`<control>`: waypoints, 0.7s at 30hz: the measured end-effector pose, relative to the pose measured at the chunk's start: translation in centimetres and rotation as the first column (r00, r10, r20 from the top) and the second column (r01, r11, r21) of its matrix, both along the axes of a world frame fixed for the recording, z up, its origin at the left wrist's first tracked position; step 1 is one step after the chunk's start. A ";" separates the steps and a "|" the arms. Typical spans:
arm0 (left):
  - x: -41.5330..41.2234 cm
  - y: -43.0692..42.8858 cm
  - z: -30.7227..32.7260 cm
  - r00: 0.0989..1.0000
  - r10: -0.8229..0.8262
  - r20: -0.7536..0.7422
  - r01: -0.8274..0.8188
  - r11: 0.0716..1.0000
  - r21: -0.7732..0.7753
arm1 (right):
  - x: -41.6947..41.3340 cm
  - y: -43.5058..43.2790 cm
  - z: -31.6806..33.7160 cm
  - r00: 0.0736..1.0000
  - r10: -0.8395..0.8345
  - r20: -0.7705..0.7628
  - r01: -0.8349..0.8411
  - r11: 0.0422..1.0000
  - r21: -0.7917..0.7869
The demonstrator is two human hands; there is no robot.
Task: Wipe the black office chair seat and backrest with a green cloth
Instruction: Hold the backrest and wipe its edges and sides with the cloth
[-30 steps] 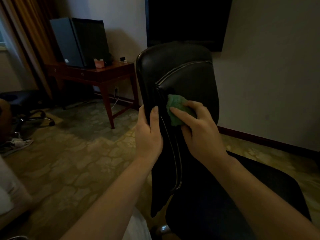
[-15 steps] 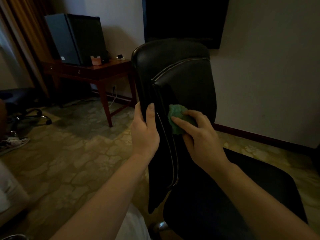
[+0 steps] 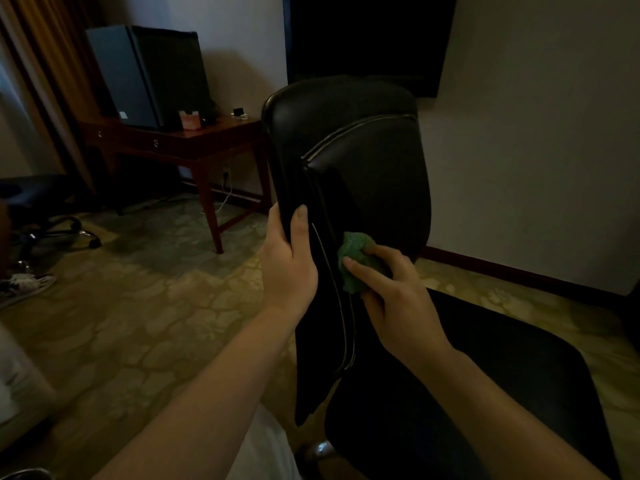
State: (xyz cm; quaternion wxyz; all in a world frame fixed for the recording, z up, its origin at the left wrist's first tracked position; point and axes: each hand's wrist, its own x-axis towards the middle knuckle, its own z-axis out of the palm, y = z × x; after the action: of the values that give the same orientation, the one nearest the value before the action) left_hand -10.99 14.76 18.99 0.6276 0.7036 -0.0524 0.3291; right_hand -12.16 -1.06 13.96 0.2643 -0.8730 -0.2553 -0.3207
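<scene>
The green cloth (image 3: 356, 263), a crumpled wad of nubby, towel-like fabric, was pressed against the front of the black backrest (image 3: 367, 174) about halfway down, just right of its left edge. The right hand (image 3: 398, 306) was clamped on it, thumb laid across the near side and fingers curled behind. The left hand (image 3: 287, 268) gripped the backrest's left edge just beside the cloth, thumb on the front and fingers wrapped round the back, seemingly to steady the chair. The backrest was smooth, faintly glossy leather or vinyl, tall with rounded top corners and crossed by pale raised piping (image 3: 349, 135). The wide, flat, matte seat (image 3: 502, 393) lay near and to the right, under the right forearm. Judging by this, the wiping was partway through the backrest, with its lower part and the seat probably still to do; no streaks showed what had been covered. Around the chair spread a patterned yellowish carpet (image 3: 138, 306). Far left stood a reddish polished wooden desk (image 3: 194, 140) carrying a dark boxy appliance (image 3: 145, 84), and a dark flat screen (image 3: 367, 39) hung on the far wall.
</scene>
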 end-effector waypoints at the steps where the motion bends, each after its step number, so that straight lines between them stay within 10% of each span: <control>1: 0.0 0.0 0.0 1.000 -0.004 0.001 0.004 1.000 0.000 | 0.1 0.0 0.3 1.000 -0.006 0.006 0.006 1.000 -0.001; 21: -0.6 -0.4 0.7 1.000 0.003 -0.030 -0.003 1.000 -0.001 | -0.4 0.0 -0.2 0.998 -0.055 0.009 0.055 0.998 0.001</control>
State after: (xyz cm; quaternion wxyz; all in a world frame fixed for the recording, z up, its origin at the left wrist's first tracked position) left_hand -11.62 14.35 19.65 0.6282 0.7081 -0.0418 0.3197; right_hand -12.54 -1.08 13.78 0.2544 -0.8783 -0.2322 -0.3317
